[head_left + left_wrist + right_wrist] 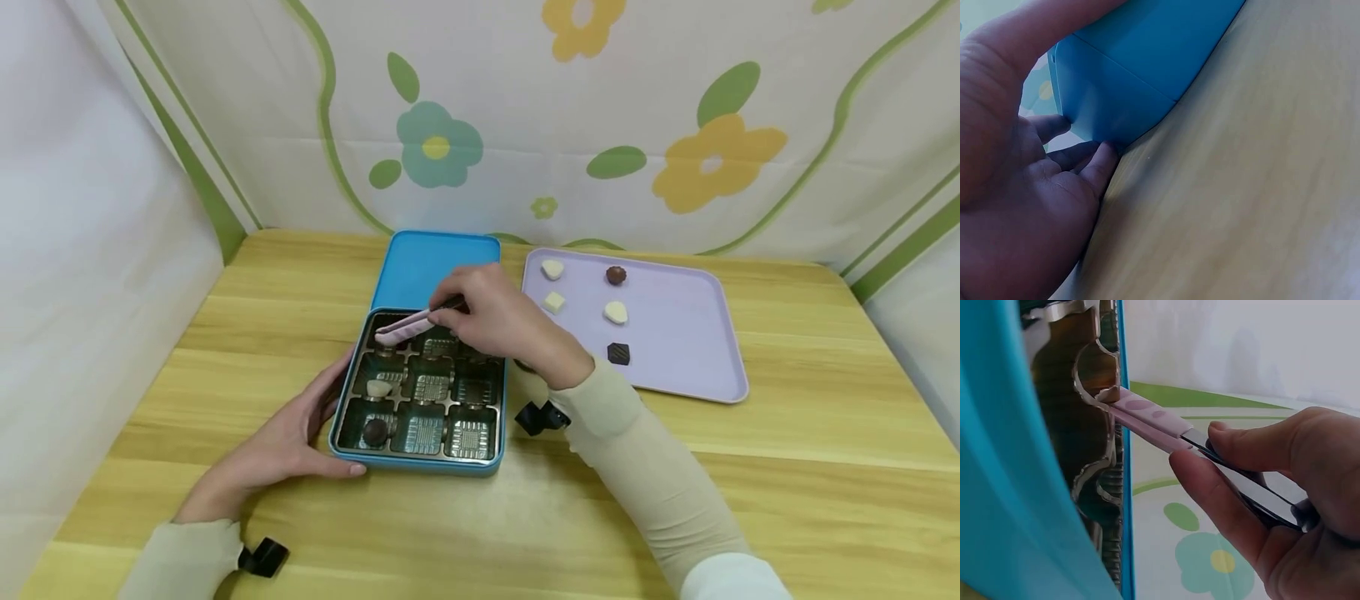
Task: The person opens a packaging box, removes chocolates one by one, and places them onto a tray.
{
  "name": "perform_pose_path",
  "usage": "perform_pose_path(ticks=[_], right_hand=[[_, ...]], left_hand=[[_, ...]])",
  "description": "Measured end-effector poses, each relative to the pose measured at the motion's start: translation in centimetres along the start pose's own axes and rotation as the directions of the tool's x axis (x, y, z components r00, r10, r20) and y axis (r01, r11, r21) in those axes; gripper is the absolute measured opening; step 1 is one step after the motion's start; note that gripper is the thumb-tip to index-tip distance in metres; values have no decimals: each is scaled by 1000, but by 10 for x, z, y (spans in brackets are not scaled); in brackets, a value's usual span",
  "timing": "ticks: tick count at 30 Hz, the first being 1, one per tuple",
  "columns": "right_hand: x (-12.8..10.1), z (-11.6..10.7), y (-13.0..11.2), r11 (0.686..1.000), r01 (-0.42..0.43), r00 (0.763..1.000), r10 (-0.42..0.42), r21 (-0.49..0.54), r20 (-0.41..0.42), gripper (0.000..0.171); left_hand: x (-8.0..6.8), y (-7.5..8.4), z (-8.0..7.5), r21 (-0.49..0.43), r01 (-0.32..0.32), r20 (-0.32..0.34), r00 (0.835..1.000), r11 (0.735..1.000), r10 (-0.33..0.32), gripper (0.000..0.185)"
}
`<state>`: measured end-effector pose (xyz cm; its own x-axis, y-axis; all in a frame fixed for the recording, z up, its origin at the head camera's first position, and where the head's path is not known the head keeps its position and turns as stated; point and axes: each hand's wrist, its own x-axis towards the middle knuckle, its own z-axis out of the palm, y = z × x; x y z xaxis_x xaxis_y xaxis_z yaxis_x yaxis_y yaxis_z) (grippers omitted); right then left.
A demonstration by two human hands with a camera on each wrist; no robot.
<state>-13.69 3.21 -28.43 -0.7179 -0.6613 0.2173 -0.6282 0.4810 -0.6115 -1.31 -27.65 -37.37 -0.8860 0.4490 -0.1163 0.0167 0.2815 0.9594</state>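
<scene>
A blue tin box [420, 467] with a dark compartment insert stands on the table. My left hand [288, 442] holds its near-left corner, thumb along the front and fingers against the left side; in the left wrist view the fingertips touch the blue wall. My right hand [498, 321] pinches a pair of pink-tipped tongs [408, 329], also seen in the right wrist view as tongs [1154, 419]. Their tips reach into the far-left compartment; what lies between them cannot be made out. A white chocolate [378, 388] sits in the middle-left compartment, a dark round chocolate [375, 432] in the near-left one.
A blue lid [435, 262] lies behind the tin. To the right, a lilac tray [682, 333] carries a brown round chocolate [616, 275], a dark square chocolate [618, 354] and several pale chocolates [616, 312]. A flowered cloth [525, 108] hangs behind the wooden table.
</scene>
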Motion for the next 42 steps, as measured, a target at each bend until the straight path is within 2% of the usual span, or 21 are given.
perform_pose_path(ticks=[5, 8, 12, 15, 23, 29, 33, 37, 39, 42], right_hand=[[3, -11, -5, 999, 12, 1000, -12, -31, 4, 13], [8, -17, -11, 997, 9, 999, -5, -80, 50, 14], [15, -13, -16, 990, 14, 991, 5, -143, 134, 15], [17, -5, -14, 989, 25, 988, -2, -147, 157, 15], [11, -1, -5, 999, -15, 996, 18, -30, 85, 13], [9, -9, -4, 1000, -27, 999, 27, -2, 45, 12], [9, -20, -7, 1000, -20, 999, 21, -21, 37, 13], [18, -30, -20, 993, 22, 996, -11, -119, 90, 10], [27, -32, -28, 984, 33, 990, -8, -174, 142, 17], [41, -29, -38, 974, 26, 970, 30, -224, 243, 36]], left_hand=[[1, 2, -1, -4, 10, 4, 1000, 1000, -10, 138], [1, 2, -2, -5, 8, 4, 1000, 1000, -8, 138], [1, 0, -1, -15, -2, 2, 1000, 1000, 2, 137], [1, -1, 1, -38, -1, 11, 1000, 999, 2, 137], [2, 2, 2, -42, 17, 2, 1000, 999, -17, 139], [3, 1, 1, -32, 7, -1, 1000, 999, -7, 139], [3, 0, 2, -29, 8, 4, 1000, 1000, -8, 138], [3, 2, -1, -19, 15, 0, 1000, 1000, -15, 139], [4, 2, -2, -15, 17, -7, 1000, 1000, -17, 139], [4, 2, -1, -26, 18, -9, 1000, 1000, -18, 138]])
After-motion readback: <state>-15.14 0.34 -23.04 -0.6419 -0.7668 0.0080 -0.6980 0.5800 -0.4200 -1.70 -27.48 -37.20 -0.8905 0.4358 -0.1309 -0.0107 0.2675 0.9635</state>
